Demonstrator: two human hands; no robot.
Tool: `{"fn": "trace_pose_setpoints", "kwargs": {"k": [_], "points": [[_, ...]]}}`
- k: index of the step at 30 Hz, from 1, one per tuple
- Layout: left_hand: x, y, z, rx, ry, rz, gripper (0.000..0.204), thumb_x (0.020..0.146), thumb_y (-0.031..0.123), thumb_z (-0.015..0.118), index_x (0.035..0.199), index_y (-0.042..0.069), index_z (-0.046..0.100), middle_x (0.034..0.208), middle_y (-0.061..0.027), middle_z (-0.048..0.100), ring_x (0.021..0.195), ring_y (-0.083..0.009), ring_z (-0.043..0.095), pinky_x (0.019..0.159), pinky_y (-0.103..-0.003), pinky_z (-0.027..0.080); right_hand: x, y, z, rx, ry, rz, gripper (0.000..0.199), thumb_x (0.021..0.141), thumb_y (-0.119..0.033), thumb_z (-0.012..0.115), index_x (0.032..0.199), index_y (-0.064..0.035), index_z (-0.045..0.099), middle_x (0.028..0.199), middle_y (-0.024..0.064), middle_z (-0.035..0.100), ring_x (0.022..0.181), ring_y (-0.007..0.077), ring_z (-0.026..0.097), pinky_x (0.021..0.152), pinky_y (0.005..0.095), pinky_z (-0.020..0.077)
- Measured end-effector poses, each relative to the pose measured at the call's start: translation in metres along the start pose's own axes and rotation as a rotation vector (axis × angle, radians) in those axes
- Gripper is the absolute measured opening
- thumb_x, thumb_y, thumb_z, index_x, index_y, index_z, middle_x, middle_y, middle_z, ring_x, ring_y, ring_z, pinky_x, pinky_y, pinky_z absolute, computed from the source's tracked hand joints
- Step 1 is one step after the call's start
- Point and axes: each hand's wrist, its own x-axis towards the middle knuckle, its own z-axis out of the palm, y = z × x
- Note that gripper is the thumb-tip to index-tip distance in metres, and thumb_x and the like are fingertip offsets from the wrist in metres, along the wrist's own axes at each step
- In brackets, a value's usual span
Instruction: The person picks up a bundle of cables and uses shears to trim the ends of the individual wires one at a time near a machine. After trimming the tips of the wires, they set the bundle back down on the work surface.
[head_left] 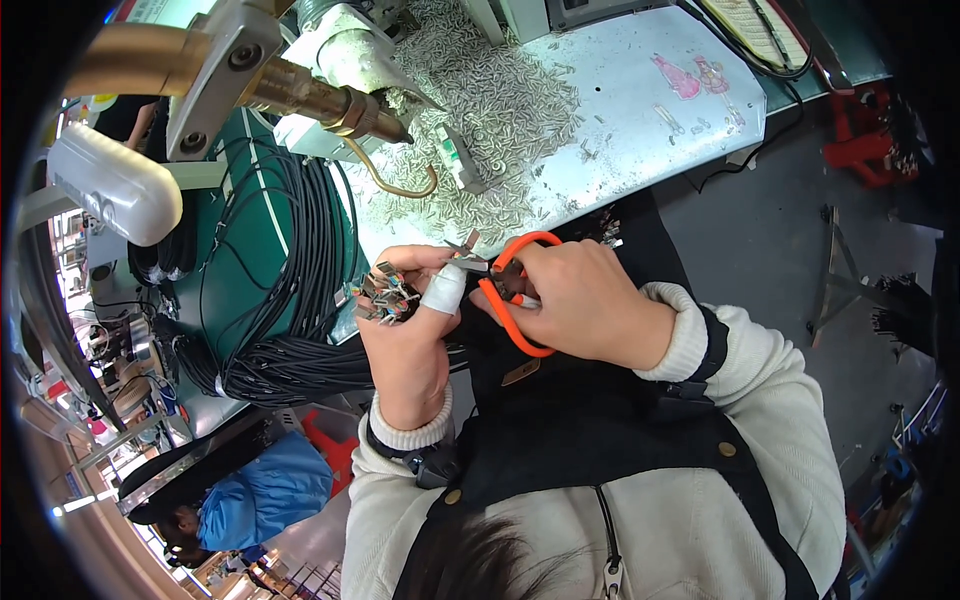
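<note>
My left hand [405, 355] is closed round several cable ends [385, 297] with small metal connectors and coloured wires, which stick up between the fingers. White tape [444, 289] wraps its thumb. In my right hand [600, 305] is a pair of scissors [514, 322] with orange handles. The scissors' short blades point left and reach the left thumb and forefinger, beside a single metal connector [470, 240] at the fingertips. Whether the blades touch it, I cannot tell.
Small silvery metal pieces [520, 110] cover much of the pale bench plate [640, 100]. A machine nozzle [375, 120] with a curved copper tube overhangs it at the left. Coiled black cables [300, 365] lie on a green surface. A person in blue [265, 490] is at lower left.
</note>
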Motion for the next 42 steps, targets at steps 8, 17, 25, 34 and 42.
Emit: {"fn": "trace_pose_setpoints", "kwargs": {"k": [8,17,25,34,42], "points": [[0.059,0.002,-0.01,-0.422,-0.2,-0.291,0.01,0.081,0.005,0.055,0.09,0.001,0.053,0.062,0.0026,0.042,0.045,-0.0031,0.031,0.04,-0.016,0.023,0.016,-0.004,-0.017,0.746,0.02,0.243,0.018,0.082,-0.017,0.056,0.08,0.0004,0.05,0.053,0.0038,0.051,0.04,0.0127,0.05,0.04,0.0254,0.0395],[0.075,0.0,-0.011,-0.334,-0.211,-0.279,0.015,0.079,0.006,0.057,0.093,0.0,0.053,0.063,0.0023,0.043,0.043,-0.0026,0.029,0.038,-0.017,0.022,0.071,0.004,-0.027,0.726,0.087,0.282,0.022,0.084,-0.018,0.055,0.084,0.002,0.048,0.053,0.0011,0.046,0.039,0.0082,0.046,0.037,0.0216,0.0362],[0.077,0.001,-0.014,-0.347,-0.183,-0.289,0.016,0.077,0.007,0.06,0.086,0.001,0.049,0.06,0.0016,0.042,0.042,-0.0032,0.029,0.037,-0.017,0.022,0.071,0.007,-0.02,0.68,0.129,0.217,0.023,0.083,-0.02,0.057,0.082,0.002,0.049,0.052,0.0011,0.046,0.038,0.0077,0.045,0.036,0.0216,0.0362],[0.074,0.002,-0.011,-0.271,-0.162,-0.207,0.014,0.076,0.005,0.059,0.084,0.001,0.047,0.058,0.0014,0.042,0.041,-0.0032,0.028,0.037,-0.017,0.021,0.074,0.013,-0.014,0.576,0.172,0.151,0.022,0.083,-0.02,0.057,0.083,0.0012,0.05,0.052,0.0005,0.045,0.039,0.007,0.044,0.038,0.0214,0.0371],[0.067,0.007,-0.011,-0.225,-0.142,-0.222,0.017,0.075,0.001,0.058,0.09,-0.002,0.052,0.064,-0.0018,0.048,0.044,-0.0048,0.033,0.039,-0.018,0.024,0.066,0.012,-0.014,0.625,0.135,0.14,0.018,0.084,-0.017,0.054,0.084,0.0001,0.049,0.056,0.0004,0.047,0.045,0.0061,0.046,0.042,0.0207,0.038]]}}
